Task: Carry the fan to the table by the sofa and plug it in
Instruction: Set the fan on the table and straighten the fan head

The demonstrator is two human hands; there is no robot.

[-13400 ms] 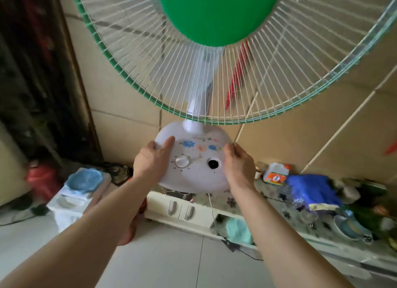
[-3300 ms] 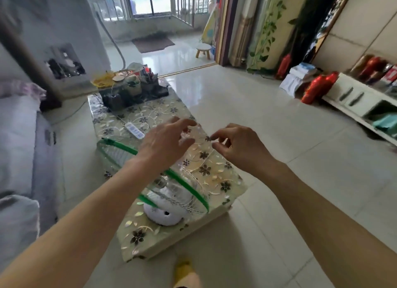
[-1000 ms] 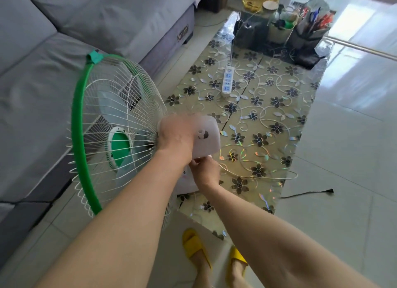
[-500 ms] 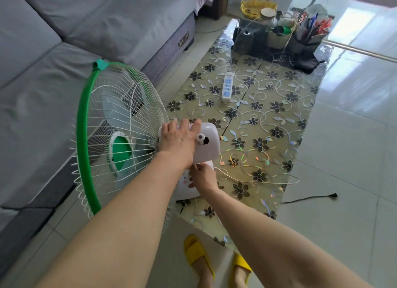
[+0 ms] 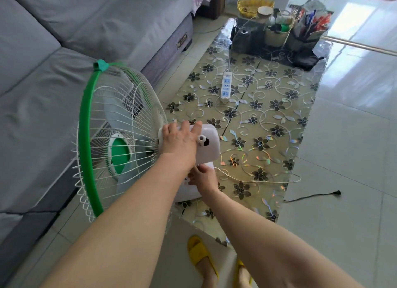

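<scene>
The fan [image 5: 111,137], white with a green rim and green hub, stands on the near corner of the low flower-patterned table [image 5: 279,120], its cage facing the sofa. My left hand [image 5: 179,140] lies flat on top of the white motor housing. My right hand [image 5: 202,177] touches the fan's white base below the housing; its fingers are partly hidden. The fan's white cord [image 5: 268,180] loops across the table, and its dark plug [image 5: 336,193] lies on the floor to the right. A white power strip [image 5: 226,88] lies mid-table with nothing plugged in.
A grey sofa [image 5: 53,51] runs along the left, close to the fan cage. Dark holders with pens, cups and a yellow basket [image 5: 255,5] crowd the table's far end. Pale floor tiles [image 5: 354,158] spread to the right. My feet in yellow slippers [image 5: 200,257] stand at the table's near end.
My left hand has shifted slightly on the motor housing and flattened. The fan has stayed standing on the table corner, and the right hand remains at the base.
</scene>
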